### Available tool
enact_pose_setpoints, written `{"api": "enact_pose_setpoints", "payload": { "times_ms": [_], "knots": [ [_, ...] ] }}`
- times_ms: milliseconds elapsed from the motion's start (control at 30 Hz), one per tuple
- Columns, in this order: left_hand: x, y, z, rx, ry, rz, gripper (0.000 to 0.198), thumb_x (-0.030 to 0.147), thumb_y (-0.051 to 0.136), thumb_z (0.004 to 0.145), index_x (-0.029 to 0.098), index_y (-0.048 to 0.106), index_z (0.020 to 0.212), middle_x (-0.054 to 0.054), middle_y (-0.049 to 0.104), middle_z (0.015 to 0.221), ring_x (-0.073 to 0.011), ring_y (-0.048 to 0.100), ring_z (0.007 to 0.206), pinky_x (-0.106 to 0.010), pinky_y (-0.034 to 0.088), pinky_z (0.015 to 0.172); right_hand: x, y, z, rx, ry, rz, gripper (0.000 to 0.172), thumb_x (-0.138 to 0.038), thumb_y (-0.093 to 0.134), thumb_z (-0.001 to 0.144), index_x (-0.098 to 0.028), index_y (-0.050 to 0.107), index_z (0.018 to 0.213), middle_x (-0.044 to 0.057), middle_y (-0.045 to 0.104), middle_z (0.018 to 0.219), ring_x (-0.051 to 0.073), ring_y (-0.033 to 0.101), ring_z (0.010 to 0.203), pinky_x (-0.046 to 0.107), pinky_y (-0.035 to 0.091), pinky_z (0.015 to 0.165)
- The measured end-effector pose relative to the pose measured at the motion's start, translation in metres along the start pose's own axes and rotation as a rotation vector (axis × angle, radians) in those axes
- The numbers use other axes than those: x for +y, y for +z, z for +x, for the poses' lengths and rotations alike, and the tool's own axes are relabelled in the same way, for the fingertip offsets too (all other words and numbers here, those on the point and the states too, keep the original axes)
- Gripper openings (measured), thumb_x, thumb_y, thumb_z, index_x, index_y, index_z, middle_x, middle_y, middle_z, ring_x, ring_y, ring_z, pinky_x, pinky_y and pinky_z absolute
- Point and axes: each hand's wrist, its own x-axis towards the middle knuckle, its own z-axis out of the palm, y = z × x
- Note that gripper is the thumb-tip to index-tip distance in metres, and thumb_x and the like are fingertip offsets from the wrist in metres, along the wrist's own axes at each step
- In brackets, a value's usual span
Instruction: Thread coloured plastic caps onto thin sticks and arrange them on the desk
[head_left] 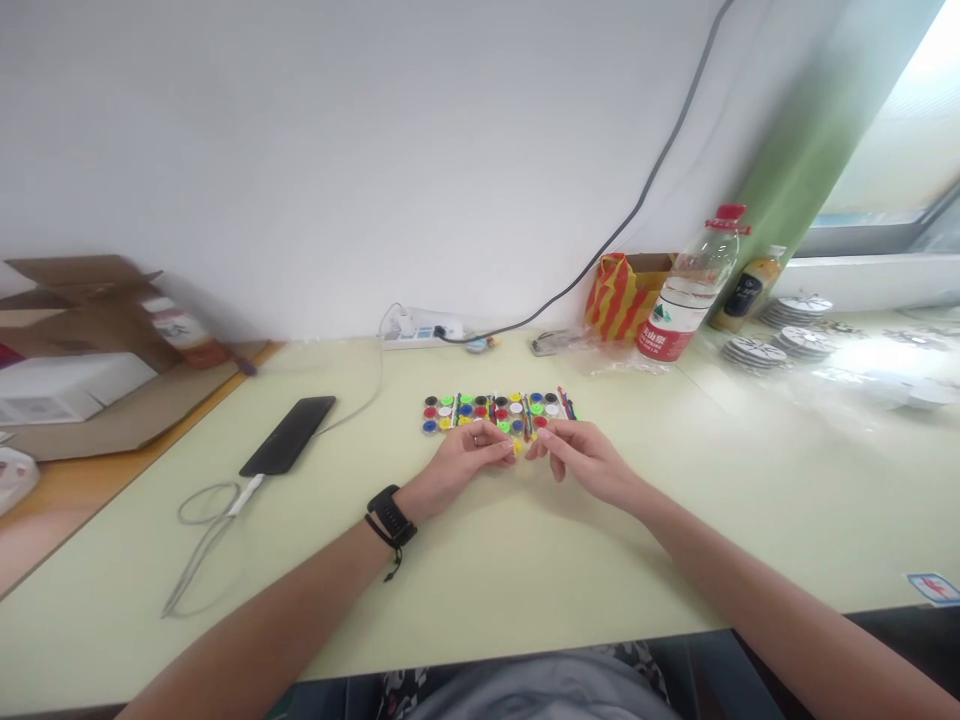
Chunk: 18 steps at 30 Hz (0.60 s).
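My left hand point(478, 450) pinches a small yellow piece point(517, 448) between thumb and fingers; its exact kind is too small to make out. Close by on the right, my right hand point(581, 455) is closed in a pinch, with a tiny yellow bit point(534, 436) at its fingertips. Just beyond both hands, rows of small round coloured discs point(466, 410) lie on the table in red, blue, green, yellow, white and black. Between the groups of discs run bundles of thin coloured sticks or strips point(568, 403). My hands cover part of the nearest row.
A black phone point(289, 436) with a cable lies left on the table point(450, 600). Cardboard boxes point(82, 300) stand far left. Against the wall are a power strip point(424, 333), a striped bag point(622, 300) and a large water bottle point(686, 300). Stacked round discs point(754, 353) sit right.
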Motion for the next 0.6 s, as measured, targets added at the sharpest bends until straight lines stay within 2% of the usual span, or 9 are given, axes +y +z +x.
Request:
{"api": "enact_pose_setpoints", "payload": {
  "times_ms": [167, 267, 433, 600],
  "knots": [
    [0.001, 0.001, 0.000, -0.010, -0.007, -0.003, 0.028, 0.037, 0.084, 0.079, 0.014, 0.068, 0.086, -0.004, 0.070, 0.086, -0.0165, 0.069, 0.082, -0.033, 0.054, 0.084, 0.000, 0.002, 0.001, -0.006, -0.014, -0.026, 0.036, -0.055, 0.058, 0.095, -0.021, 0.065, 0.087, 0.000, 0.061, 0.074, 0.012, 0.050, 0.055, 0.026, 0.046, 0.053],
    [0.003, 0.002, -0.001, -0.013, -0.011, 0.010, 0.030, 0.038, 0.085, 0.078, 0.015, 0.068, 0.086, -0.004, 0.071, 0.086, -0.0167, 0.069, 0.081, -0.034, 0.055, 0.084, 0.005, 0.003, 0.002, -0.011, -0.044, -0.132, 0.031, -0.053, 0.063, 0.092, -0.022, 0.063, 0.089, 0.000, 0.060, 0.074, 0.012, 0.047, 0.055, 0.025, 0.041, 0.050],
    [0.004, 0.006, -0.003, -0.074, 0.002, 0.052, 0.031, 0.040, 0.083, 0.080, 0.015, 0.069, 0.089, -0.007, 0.073, 0.092, -0.0186, 0.070, 0.085, -0.033, 0.056, 0.081, 0.014, 0.009, 0.000, -0.049, -0.062, -0.225, 0.034, -0.053, 0.056, 0.096, -0.022, 0.057, 0.082, -0.002, 0.054, 0.068, 0.013, 0.044, 0.056, 0.026, 0.037, 0.051],
    [0.002, 0.006, -0.004, -0.098, 0.010, 0.145, 0.034, 0.047, 0.073, 0.088, 0.015, 0.071, 0.100, -0.010, 0.075, 0.096, -0.0195, 0.072, 0.085, -0.033, 0.057, 0.080, 0.014, 0.006, 0.001, -0.056, -0.109, -0.270, 0.034, -0.046, 0.047, 0.101, -0.022, 0.047, 0.077, -0.002, 0.050, 0.068, 0.014, 0.043, 0.060, 0.026, 0.036, 0.056]
  ]
}}
